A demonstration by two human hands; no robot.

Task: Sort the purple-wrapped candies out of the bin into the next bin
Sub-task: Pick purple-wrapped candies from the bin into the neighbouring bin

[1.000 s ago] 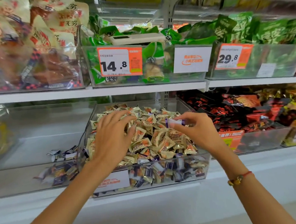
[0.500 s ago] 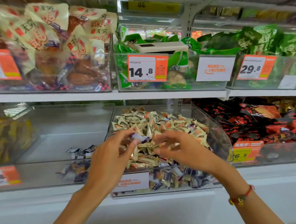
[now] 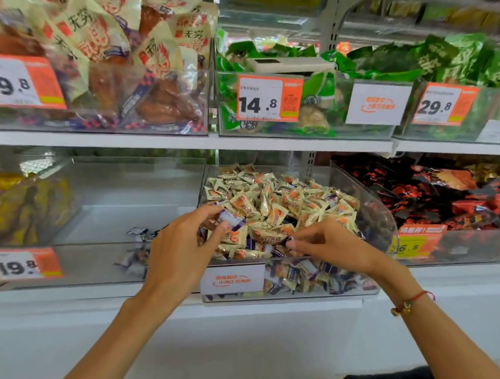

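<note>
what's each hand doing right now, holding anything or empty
Left hand: pinching a purple-wrapped candy between thumb and fingers.
Right hand: fingertips curled onto a purple wrapper in the candy pile; whether it grips cannot be told.

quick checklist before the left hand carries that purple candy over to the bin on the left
1. Left hand has a purple candy in its grip: ok, pinched between thumb and fingers.
2. Candy lifted free of the pile in the mixed bin: cannot tell, it sits just above other wrappers.
3. Left bin open with room: ok, only a few purple candies lie near its front.
4. Path leftward free: ok, only the low bin wall lies between.
5. Right hand out of the way: ok, it pinches at wrappers at the pile's front right.
</note>
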